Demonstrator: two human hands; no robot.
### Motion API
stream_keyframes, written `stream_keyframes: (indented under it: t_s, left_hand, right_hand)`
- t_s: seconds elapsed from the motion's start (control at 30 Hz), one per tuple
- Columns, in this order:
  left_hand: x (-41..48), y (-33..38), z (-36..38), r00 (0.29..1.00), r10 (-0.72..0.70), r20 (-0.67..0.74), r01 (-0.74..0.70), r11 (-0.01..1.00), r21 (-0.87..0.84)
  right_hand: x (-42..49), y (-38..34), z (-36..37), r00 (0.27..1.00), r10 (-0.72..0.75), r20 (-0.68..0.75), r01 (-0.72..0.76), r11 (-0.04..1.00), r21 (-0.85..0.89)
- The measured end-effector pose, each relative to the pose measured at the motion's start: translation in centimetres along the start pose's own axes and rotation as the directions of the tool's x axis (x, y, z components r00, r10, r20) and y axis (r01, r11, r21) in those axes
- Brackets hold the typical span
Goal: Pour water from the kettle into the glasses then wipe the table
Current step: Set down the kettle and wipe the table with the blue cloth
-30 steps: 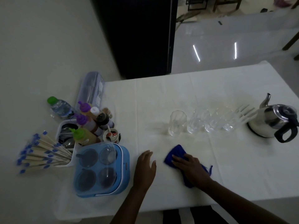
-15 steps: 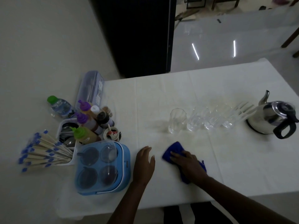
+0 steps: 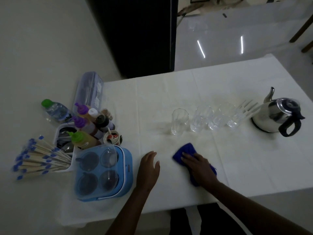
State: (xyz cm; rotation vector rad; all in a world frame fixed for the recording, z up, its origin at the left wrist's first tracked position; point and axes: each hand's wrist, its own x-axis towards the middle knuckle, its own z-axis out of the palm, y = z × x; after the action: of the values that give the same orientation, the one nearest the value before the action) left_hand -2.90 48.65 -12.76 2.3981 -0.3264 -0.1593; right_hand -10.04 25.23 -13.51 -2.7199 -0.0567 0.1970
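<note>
A steel kettle [image 3: 275, 116] with a black handle stands upright at the right of the white table [image 3: 169, 92]. Left of it runs a row of several clear glasses [image 3: 201, 118]; the leftmost glass [image 3: 179, 121] stands a little apart. A blue cloth [image 3: 185, 150] lies on the table in front of the glasses, and my right hand [image 3: 199, 166] presses flat on it, covering most of it. My left hand [image 3: 148, 168] rests palm down on the table beside it, fingers apart, holding nothing.
At the left stand a blue lidded container [image 3: 103, 173], several sauce bottles [image 3: 86, 126], a small water bottle [image 3: 54, 110], a bundle of wrapped chopsticks [image 3: 39, 160] and a clear long box [image 3: 89, 90]. The table's near edge runs just below my wrists.
My right hand has slid the blue cloth a little to the left and away from me. The left hand has barely moved. The camera view has shifted slightly.
</note>
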Motion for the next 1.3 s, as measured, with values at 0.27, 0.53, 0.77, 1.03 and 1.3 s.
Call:
stream_keyframes:
  t_s: [0.27, 0.53, 0.77, 1.03, 1.3]
  left_hand:
    - [0.1, 2.1, 0.7, 1.0, 0.006, 0.017, -0.006, 1.0, -0.021]
    - [-0.3, 2.4, 1.5, 0.999, 0.021, 0.038, -0.021, 1.0, 0.008]
    - [-0.2, 4.7, 3.0, 0.999, 0.013, 0.052, -0.013, 1.0, 0.004]
    - [-0.2, 6.0, 5.3, 0.999, 0.044, 0.028, -0.045, 0.999, 0.017]
    - [-0.4, 10.1, 8.4, 0.994, 0.083, 0.066, -0.084, 0.996, 0.025]
  right_hand:
    - [-0.7, -3.4, 2.0, 0.999, -0.041, 0.005, 0.041, 0.999, 0.011]
    - [1.2, 1.1, -0.4, 0.955, 0.278, -0.099, -0.27, 0.959, 0.086]
    - [-1.4, -0.9, 0.4, 1.0, -0.005, 0.026, 0.004, 1.0, 0.023]
    - [0.4, 7.4, -3.6, 0.93, 0.354, -0.101, -0.34, 0.931, 0.133]
    - [-5.4, 11.1, -3.1, 1.0, -0.004, -0.022, 0.004, 1.0, 0.0]
